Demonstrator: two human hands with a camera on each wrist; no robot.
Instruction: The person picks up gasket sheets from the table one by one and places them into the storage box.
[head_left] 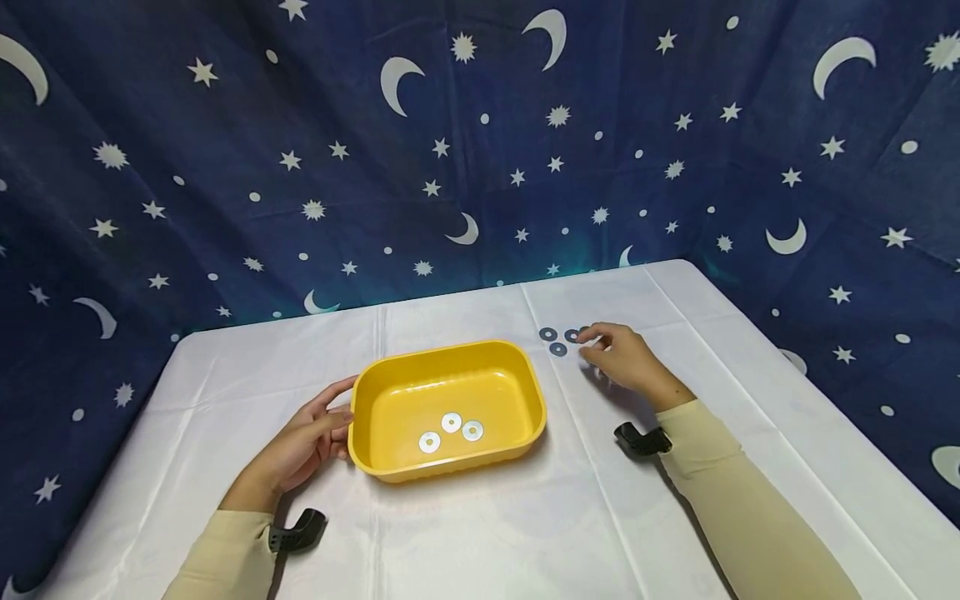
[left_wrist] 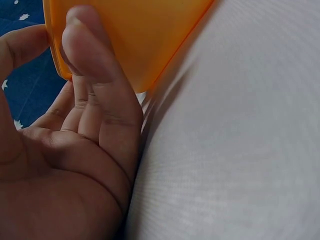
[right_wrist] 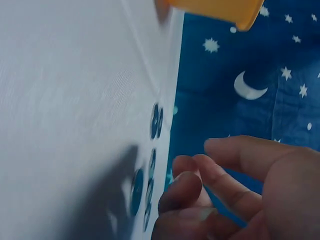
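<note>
My left hand [head_left: 306, 437] is at the left end of a yellow plastic tub [head_left: 366, 367], its fingers touching the outer wall and rim. In the left wrist view, the fingertips [left_wrist: 87, 47] overlap the tub's orange-looking wall [left_wrist: 135, 40]. Three silver washers [head_left: 430, 442] lie flat on the tub floor, close together. Over at the right, my right hand [head_left: 622, 358] hovers beside several washers [head_left: 548, 334] on the table, thumb and fingers loosely bent with a gap between them. The right wrist view shows those washers [right_wrist: 136, 192] edge-on, left of the fingertips [right_wrist: 182, 187].
A white cloth [head_left: 480, 533] covers the table. Dark blue fabric [head_left: 337, 200] with stars and moons hangs behind the table and along its sides. A black wrist strap [head_left: 298, 532] is on the left sleeve and another [head_left: 641, 440] on the right.
</note>
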